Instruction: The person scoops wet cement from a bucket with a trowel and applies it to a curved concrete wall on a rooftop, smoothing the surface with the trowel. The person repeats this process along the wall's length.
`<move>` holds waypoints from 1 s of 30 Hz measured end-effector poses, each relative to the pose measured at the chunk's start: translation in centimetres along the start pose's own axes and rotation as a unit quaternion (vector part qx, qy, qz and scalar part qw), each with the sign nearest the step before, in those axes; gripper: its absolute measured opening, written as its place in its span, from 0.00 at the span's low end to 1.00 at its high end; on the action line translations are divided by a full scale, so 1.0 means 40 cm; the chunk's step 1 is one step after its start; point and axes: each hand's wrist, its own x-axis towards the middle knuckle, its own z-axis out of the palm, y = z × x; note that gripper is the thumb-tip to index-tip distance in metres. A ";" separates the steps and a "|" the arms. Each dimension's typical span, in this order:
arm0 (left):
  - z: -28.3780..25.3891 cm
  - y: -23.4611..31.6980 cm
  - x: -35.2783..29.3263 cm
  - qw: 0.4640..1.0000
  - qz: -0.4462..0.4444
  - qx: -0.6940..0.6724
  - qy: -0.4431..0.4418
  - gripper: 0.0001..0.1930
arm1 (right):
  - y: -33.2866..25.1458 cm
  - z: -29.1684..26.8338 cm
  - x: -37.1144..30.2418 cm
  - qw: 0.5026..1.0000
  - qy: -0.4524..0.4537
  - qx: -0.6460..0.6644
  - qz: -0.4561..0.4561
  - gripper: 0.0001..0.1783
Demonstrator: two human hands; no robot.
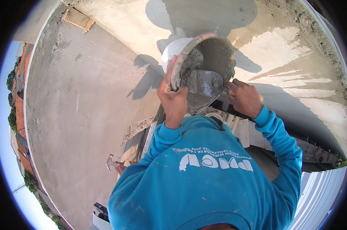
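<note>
A white bucket [173, 49], its rim caked with grey mortar, is tilted so that its mouth faces me. My left hand [173, 101] grips the rim on the left, thumb on the inner side and fingers outside. My right hand [245, 97] is closed around the handle of a trowel [211, 83] at the bucket's right edge. The trowel's metal blade lies inside the mouth, partly smeared with wet mortar [189, 78]. More mortar coats the bucket's inner wall. What supports the bucket from beneath is hidden.
Plastered surfaces [77, 99] rise at left and ahead, with a wooden block [79, 19] at upper left. Another person's hand [120, 168] holds a hammer [111, 163] at lower left. Wooden poles [231, 119] lie below the bucket. Corrugated sheeting [321, 197] is at lower right.
</note>
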 end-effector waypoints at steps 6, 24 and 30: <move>-0.015 -0.017 0.012 0.983 -0.109 -0.112 0.093 0.39 | 0.043 -0.003 -0.068 0.987 0.103 0.118 0.026 0.19; 0.078 -0.091 0.008 0.959 -0.167 -0.188 0.129 0.37 | 0.101 -0.629 -0.140 0.943 -0.114 0.302 0.079 0.20; 0.076 -0.102 -0.004 0.956 -0.159 -0.212 0.125 0.36 | 0.219 -0.737 -0.225 0.953 0.108 0.271 0.079 0.27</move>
